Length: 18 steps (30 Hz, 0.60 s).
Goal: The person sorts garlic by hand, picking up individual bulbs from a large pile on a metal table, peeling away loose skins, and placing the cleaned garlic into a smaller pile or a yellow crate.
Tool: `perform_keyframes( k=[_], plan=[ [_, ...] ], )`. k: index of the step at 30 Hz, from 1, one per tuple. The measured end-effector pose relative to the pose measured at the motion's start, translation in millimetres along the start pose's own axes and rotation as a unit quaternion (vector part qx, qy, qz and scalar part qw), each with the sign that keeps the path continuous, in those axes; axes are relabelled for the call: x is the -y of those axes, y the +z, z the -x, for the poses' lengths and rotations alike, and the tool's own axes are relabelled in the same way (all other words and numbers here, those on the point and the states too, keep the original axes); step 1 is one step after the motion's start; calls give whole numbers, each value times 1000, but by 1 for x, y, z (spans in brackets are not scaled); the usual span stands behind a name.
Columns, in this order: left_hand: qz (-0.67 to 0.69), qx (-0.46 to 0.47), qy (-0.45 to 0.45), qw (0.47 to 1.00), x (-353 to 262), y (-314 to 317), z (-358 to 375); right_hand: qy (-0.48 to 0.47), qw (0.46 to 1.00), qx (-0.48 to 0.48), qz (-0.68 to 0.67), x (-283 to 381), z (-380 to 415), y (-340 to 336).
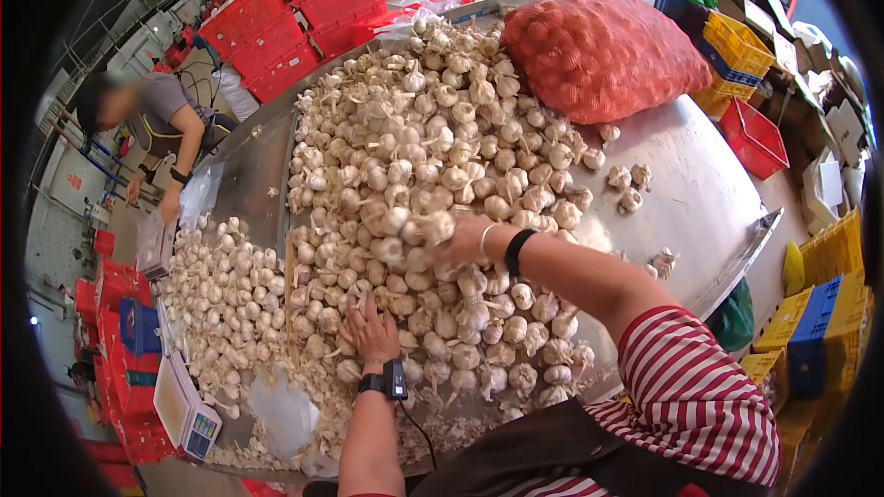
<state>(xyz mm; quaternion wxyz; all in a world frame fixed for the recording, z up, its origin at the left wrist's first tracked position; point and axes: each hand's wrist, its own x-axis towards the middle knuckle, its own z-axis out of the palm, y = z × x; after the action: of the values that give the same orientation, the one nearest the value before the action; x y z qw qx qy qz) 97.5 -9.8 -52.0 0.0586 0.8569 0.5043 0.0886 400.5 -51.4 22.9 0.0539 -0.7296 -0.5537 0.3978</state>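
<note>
While both hands work the pile:
Left hand (371, 331): flat, fingers spread apart, palm down on garlic bulbs (433, 184) near the table's near edge; black wrist device (394, 379) strapped on.
Right hand (463, 237): reaching into pile centre, fingers curled among bulbs; whether clamped on one, cannot tell; black wristband (517, 252).
Garlic bulbs: heaped across steel table (700, 193), touching both hands.
Red mesh sack (603, 53): lying at far end, against the pile.
Scale (187, 414): left near corner.
Co-worker (157, 120): far left, bending over a second heap.
Red crates (276, 18): stacked behind.
</note>
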Motion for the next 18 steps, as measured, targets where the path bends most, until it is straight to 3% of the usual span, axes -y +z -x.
perform_keyframes(
  k=[1, 4, 5, 9, 13, 14, 15, 16, 18],
  plan=[
    [2, 4, -8, 1000, -2, -3, 2, -26, 993, -35, 111, 24, 24, 7],
    [-28, 52, -30, 998, -8, -20, 11, -87, 987, -99, 88, 38, 48, 49],
    [-31, 54, -33, 998, -8, -21, 17, -68, 989, -57, 118, 50, 64, 53],
    [-5, 104, -53, 993, -7, -30, 41, -88, 977, -46, 189, 70, 105, 86],
    [-11, 123, -14, 992, 0, -27, 72, -116, 962, -69, 237, 68, 125, 127],
    [48, 119, -11, 992, 0, -26, 82, -137, 977, -67, 147, 64, 131, 136],
    [108, 115, -10, 987, -7, -31, 91, -139, 978, -63, 144, 65, 142, 141],
    [50, 138, 3, 989, -13, -38, 103, -140, 972, -76, 176, 66, 154, 146],
    [121, 80, 63, 987, -23, -40, 130, -134, 962, -134, 195, 61, 175, 156]
  ],
)
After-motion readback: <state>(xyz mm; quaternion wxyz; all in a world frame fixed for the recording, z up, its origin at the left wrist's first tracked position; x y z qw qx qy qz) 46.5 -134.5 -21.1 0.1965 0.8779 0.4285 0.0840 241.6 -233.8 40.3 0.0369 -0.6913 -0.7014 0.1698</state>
